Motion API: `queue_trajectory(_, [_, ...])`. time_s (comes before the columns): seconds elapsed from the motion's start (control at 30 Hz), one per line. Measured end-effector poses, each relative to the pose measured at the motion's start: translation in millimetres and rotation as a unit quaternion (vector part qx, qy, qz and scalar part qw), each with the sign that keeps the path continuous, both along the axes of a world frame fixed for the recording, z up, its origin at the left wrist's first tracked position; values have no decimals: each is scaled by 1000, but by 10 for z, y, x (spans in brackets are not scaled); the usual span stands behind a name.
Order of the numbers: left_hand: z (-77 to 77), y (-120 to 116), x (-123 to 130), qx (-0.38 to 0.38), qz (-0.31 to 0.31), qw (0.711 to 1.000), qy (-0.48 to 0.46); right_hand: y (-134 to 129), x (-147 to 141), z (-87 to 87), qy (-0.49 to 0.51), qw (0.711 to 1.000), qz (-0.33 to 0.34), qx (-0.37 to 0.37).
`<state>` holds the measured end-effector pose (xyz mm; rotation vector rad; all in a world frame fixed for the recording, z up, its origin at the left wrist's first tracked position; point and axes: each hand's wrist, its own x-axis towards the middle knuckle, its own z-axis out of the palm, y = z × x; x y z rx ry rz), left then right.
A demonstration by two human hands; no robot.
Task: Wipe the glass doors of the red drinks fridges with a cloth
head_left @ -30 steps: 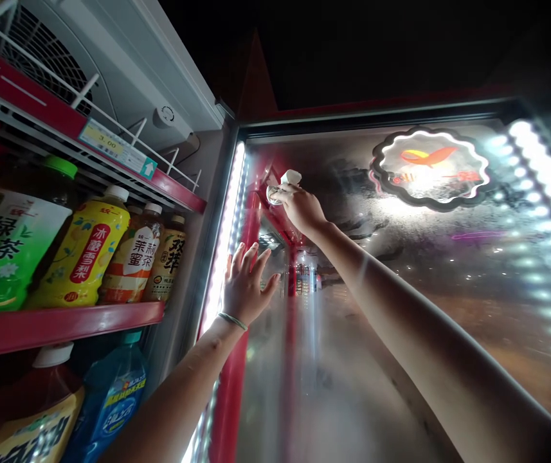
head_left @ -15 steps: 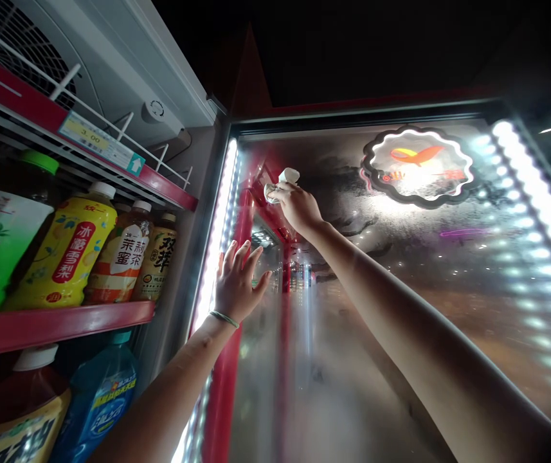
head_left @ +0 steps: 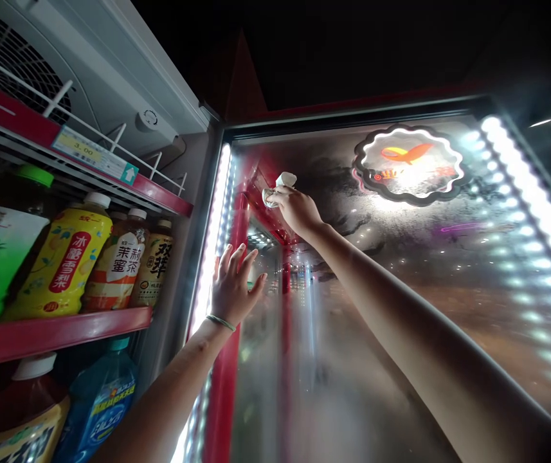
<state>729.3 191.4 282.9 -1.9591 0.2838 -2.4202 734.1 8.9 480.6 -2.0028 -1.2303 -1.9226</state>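
Observation:
My right hand is closed on a crumpled white cloth or tissue, held against the upper left of a fogged glass door. Which of the two materials it is, I cannot tell. Lower and to the left, my left hand has its fingers spread beside the door's lit left edge, with a green band round the wrist. It holds nothing; whether its palm touches the glass I cannot tell. Mist and streaks cover much of the pane.
An open drinks fridge stands at the left, with a yellow bottle and others on a red-edged shelf. A blue bottle is below. LED strips and a glowing scalloped sign are on the door.
The view has shifted slightly, so the door and sign sit a little further left. My right hand stays at nearly the same place on the glass with the white wad; my left remains spread.

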Motion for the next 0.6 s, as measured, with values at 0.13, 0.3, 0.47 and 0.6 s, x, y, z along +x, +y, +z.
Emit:
queue_trajectory(0.13, [1,5,2,1,2,1000,-2,-55,25,8,-13,1000,5,-22])
queue_trajectory(0.3, [1,16,-4,7,5,1000,0,-125,33,7,-8,1000,1,8])
queue_trajectory(0.47, [13,24,0,14,12,1000,-11,-238,45,37,-11,1000,-4,-3])
queue_trajectory(0.6, [21,41,7,24,22,999,-18,-321,71,55,-19,1000,-4,5])
